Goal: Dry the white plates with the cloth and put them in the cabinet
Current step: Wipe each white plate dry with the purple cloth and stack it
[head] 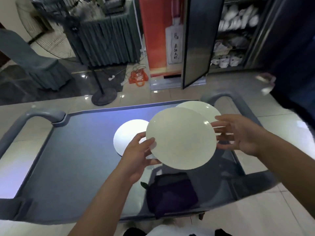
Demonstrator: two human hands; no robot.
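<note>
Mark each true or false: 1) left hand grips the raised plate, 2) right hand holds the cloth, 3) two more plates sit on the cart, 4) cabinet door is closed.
1) True: the left hand grips the raised plate at its edge.
2) False: the right hand is open beside the plate; the dark cloth lies on the cart.
3) True: left plate, far plate.
4) False: the cabinet door stands open, shelves visible.

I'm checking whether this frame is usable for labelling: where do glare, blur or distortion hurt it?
Head view: glare washes out the plate on the cart; the cabinet shelves are motion-blurred; wide-angle distortion bends the cart edges; the held plate stays fairly sharp.
</note>
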